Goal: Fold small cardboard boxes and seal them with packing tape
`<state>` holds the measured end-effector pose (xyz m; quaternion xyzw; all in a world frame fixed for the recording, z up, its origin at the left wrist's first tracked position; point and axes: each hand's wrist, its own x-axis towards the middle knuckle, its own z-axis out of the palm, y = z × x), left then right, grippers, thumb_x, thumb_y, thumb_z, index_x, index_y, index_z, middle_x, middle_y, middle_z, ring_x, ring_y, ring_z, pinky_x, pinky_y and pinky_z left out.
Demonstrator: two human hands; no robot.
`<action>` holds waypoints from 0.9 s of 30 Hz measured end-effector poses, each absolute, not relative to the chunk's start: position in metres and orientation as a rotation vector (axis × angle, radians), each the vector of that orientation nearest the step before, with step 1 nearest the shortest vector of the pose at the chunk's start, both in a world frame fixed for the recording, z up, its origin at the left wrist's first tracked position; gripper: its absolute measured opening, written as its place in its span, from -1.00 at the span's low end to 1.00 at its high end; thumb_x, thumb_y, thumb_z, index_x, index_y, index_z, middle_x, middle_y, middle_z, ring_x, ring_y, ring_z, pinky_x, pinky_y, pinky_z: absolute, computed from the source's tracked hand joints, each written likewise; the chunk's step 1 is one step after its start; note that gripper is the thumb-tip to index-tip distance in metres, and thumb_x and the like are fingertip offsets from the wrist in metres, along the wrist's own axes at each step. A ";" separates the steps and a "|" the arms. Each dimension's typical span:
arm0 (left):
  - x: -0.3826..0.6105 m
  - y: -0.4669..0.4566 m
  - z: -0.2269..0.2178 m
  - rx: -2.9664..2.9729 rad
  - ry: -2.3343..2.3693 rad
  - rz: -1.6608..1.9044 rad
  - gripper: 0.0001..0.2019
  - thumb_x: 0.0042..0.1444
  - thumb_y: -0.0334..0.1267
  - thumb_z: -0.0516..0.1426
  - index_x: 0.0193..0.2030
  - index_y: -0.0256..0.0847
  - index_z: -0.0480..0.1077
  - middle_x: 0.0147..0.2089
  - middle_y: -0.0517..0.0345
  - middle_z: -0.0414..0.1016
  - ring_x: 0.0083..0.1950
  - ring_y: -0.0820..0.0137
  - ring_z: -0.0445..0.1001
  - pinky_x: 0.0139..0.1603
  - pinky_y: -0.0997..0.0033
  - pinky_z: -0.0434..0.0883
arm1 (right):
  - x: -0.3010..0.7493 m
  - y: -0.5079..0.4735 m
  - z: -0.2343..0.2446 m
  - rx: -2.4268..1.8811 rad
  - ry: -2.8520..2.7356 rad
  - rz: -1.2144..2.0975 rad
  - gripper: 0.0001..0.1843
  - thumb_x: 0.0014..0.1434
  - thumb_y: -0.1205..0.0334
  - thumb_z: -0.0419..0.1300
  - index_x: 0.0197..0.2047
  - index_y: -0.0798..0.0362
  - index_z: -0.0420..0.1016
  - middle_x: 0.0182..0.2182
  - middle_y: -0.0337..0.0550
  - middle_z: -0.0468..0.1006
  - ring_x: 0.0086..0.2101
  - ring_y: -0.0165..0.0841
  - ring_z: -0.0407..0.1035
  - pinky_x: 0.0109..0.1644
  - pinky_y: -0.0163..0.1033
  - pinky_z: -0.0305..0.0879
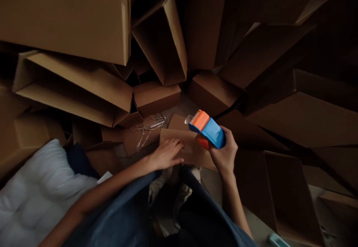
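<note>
My right hand (227, 152) is closed round a blue and orange tape dispenser (214, 132). The dispenser is tilted, its orange end toward the upper left, and a bit of clear tape (189, 119) sticks out there. Below it lies a brown cardboard piece (192, 148), in front of my shoes. With fingers stretched out, my left hand (167, 153) is over the left part of this cardboard and appears to rest on it. It holds nothing.
Opened cardboard boxes (84, 86) crowd the left, the far side and the right (282, 191). Clear plastic strips (151, 125) lie on the floor. A white cushion (41, 194) is at the left, and a light blue object (279, 240) lies at the bottom right.
</note>
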<state>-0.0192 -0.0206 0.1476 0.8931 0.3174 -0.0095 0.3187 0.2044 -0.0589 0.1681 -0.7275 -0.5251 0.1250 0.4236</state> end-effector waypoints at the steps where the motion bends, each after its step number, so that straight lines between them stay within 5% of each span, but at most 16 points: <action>1: -0.014 -0.027 0.142 2.398 0.768 -0.017 -0.38 0.18 0.05 0.17 0.30 -0.20 0.24 0.30 -0.17 0.32 0.32 0.08 0.28 0.31 0.11 0.23 | 0.206 -0.058 0.165 -1.842 -1.264 0.333 -0.50 -0.09 0.24 0.24 -0.01 0.00 0.38 -0.17 -0.08 0.54 -0.20 -0.16 0.43 -0.12 -0.04 0.36; 4: 0.001 -0.037 0.118 2.559 0.728 -0.077 0.09 -0.05 0.15 0.31 0.47 -0.32 -0.11 0.49 -0.33 -0.09 0.51 -0.05 -0.17 0.46 -0.10 -0.12 | 0.211 -0.054 0.158 -1.881 -1.138 0.352 -0.50 -0.10 0.23 0.23 -0.01 0.03 0.40 -0.15 -0.07 0.55 -0.17 -0.15 0.43 -0.08 -0.02 0.35; 7: 0.010 -0.030 0.099 2.679 0.756 -0.170 0.15 -0.09 -0.04 0.37 0.50 -0.32 -0.22 0.52 -0.30 -0.23 0.53 -0.04 -0.31 0.47 -0.14 -0.22 | 0.217 -0.053 0.154 -1.893 -1.091 0.349 -0.48 -0.11 0.23 0.24 0.00 0.04 0.41 -0.14 -0.07 0.54 -0.15 -0.15 0.43 -0.05 -0.01 0.34; 12: 0.010 -0.001 0.099 2.685 0.712 -0.106 0.10 -0.02 -0.01 0.32 0.50 -0.26 -0.23 0.53 -0.23 -0.27 0.53 -0.01 -0.37 0.47 -0.13 -0.28 | 0.222 -0.057 0.156 -1.902 -1.070 0.329 -0.46 -0.11 0.24 0.26 0.01 0.03 0.42 -0.15 -0.09 0.53 -0.18 -0.17 0.42 -0.05 -0.01 0.34; 19: 0.009 0.016 0.115 2.571 0.857 -0.189 0.21 -0.28 0.12 0.41 0.47 -0.24 -0.05 0.51 -0.41 -0.51 0.49 -0.25 -0.53 0.37 -0.38 -0.33 | 0.221 -0.071 0.165 -1.942 -1.035 0.320 -0.44 -0.13 0.23 0.25 0.02 0.06 0.42 -0.17 -0.09 0.53 -0.20 -0.19 0.42 -0.08 -0.05 0.34; 27: 0.020 0.048 0.128 2.559 0.758 -0.331 0.31 -0.37 0.14 0.43 0.49 -0.05 -0.17 0.51 -0.41 -0.29 0.47 -0.39 -0.26 0.29 -0.50 -0.26 | 0.232 -0.099 0.181 -1.985 -0.988 0.244 -0.44 -0.14 0.21 0.27 0.02 0.02 0.44 -0.17 -0.13 0.53 -0.19 -0.18 0.41 -0.08 -0.07 0.34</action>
